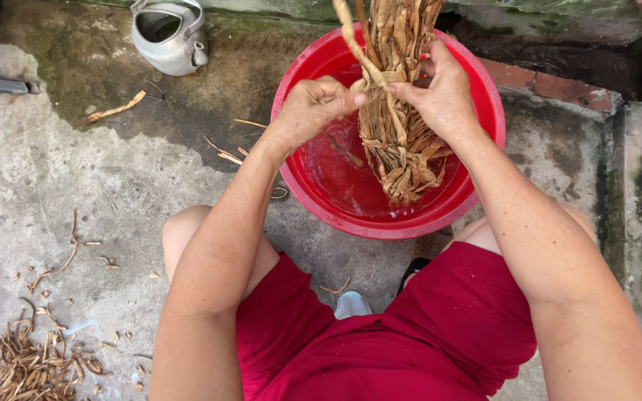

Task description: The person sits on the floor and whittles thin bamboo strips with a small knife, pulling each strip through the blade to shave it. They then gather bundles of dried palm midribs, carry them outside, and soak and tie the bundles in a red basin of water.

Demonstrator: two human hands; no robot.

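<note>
Outdoors, a squatting person in red shorts held a bundle of dried plant strips [399, 126] upright over a red plastic basin [484, 111], its lower ends dipping into the shallow water at the bottom. The right hand [443, 93] was clamped around the bundle's middle, fingers wrapped behind it, while the left hand [313, 108] had its grip pinched together on a single pale strip [369, 67] that crossed the front of the bundle slantwise. The work in hand appeared to be the binding of the soaked strips, with one strand serving as the tie. The next move would likely call for the left hand to draw that strand taut around the bundle while the right kept the strips from splaying or slipping back into the water. A dented metal kettle [169, 33] stood on the concrete floor [53, 171] well apart from the basin, and a heap of brown trimmings [27, 367] lay near the person's left knee, with stray scraps scattered between.
</note>
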